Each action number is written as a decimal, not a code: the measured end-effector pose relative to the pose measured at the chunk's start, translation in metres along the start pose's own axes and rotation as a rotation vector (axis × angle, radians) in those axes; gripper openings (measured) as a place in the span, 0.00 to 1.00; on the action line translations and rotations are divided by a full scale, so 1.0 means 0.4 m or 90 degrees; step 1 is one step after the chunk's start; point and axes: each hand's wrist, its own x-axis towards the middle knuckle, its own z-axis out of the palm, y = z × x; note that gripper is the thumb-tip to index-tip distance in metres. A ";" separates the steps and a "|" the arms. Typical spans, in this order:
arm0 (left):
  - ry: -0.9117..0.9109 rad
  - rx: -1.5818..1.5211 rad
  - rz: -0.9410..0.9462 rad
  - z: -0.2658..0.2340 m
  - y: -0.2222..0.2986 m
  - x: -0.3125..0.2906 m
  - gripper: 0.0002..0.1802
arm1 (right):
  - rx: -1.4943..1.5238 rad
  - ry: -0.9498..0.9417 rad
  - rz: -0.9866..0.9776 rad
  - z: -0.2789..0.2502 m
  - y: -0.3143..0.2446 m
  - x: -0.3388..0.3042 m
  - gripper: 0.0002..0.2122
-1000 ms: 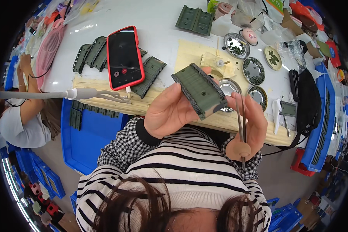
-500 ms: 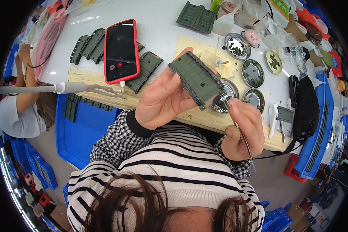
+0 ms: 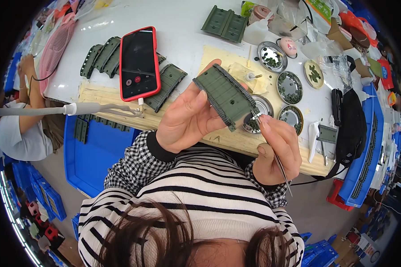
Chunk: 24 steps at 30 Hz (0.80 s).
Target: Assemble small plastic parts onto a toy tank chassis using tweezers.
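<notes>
The left hand [image 3: 180,122] is holding a green panel [image 3: 223,95] up over the near edge of the surface [image 3: 178,26], tilting its ribbed face toward the wearer. Its fingers are clamping on the panel: the thumb is pressing by the near long edge, while other fingers are supporting from behind and showing past the far edge. The right hand [image 3: 280,153] is pinching steel tweezers [image 3: 257,115], fingers closed on the shanks. The tips are pointing at the panel's right-hand end; whether they are touching it, or gripping a small part, I cannot tell.

The panel is looking light and stiff, probably moulded plastic, gently curving and hardly slippery. The toothed strips along both long edges are seeming its most fragile portion, so the plain middle and the back are offering the safer hold, with light pressure only. The tweezers are looking slim and springy, best taken mid-shank.

Behind the panel's right end, a steel dish [image 3: 266,103] is holding dark bits. A red-cased phone [image 3: 138,62] is lying over other panels [image 3: 168,86] to the left.
</notes>
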 end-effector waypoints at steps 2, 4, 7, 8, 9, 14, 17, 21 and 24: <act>0.002 0.004 0.002 0.001 0.000 0.000 0.35 | -0.004 0.008 -0.007 0.003 0.001 -0.001 0.16; 0.004 0.006 0.006 0.002 -0.001 -0.001 0.35 | -0.012 0.017 -0.016 0.007 0.002 -0.002 0.16; 0.007 0.002 0.013 0.004 -0.004 -0.003 0.35 | -0.040 0.009 -0.021 0.008 -0.002 0.000 0.14; 0.009 -0.003 0.016 0.004 -0.006 -0.005 0.35 | -0.043 0.010 -0.021 0.009 -0.004 0.000 0.14; 0.010 -0.007 0.017 0.004 -0.007 -0.005 0.35 | -0.046 0.011 -0.020 0.010 -0.005 0.000 0.14; 0.006 -0.014 0.022 0.009 -0.005 -0.007 0.36 | -0.061 0.013 -0.020 0.014 -0.006 -0.002 0.14; 0.001 -0.025 0.022 0.004 -0.005 -0.007 0.36 | -0.054 0.014 -0.018 0.015 -0.005 0.000 0.14; -0.015 -0.098 0.004 -0.013 -0.007 -0.003 0.35 | -0.011 0.028 -0.004 0.015 -0.006 0.004 0.14; -0.062 -0.286 -0.024 -0.033 -0.001 -0.003 0.35 | 0.057 0.068 -0.052 0.020 0.015 -0.004 0.14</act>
